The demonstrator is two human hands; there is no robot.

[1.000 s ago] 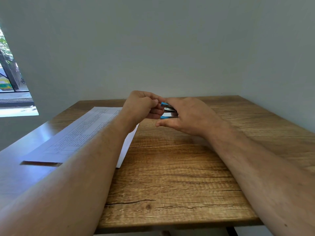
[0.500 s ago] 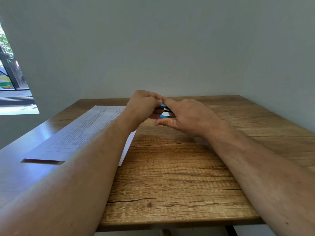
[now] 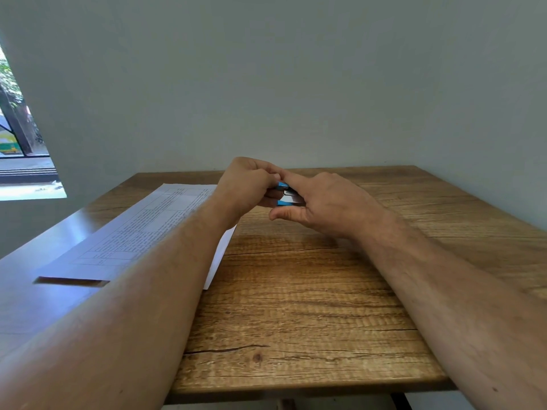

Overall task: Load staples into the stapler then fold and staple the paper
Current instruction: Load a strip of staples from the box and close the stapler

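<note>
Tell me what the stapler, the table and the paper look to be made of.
Stapler: blue shell, likely plastic, with shiny grey metal inside. Table: wood or wood-look laminate, judging by grain, knots and a slight sheen. Paper: thin matte white sheet, printed with a table.

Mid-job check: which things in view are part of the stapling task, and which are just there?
Job:
stapler, blue, held between left hand and right hand
paper, flat and unfolded on the table

Just there:
window
wall
</note>
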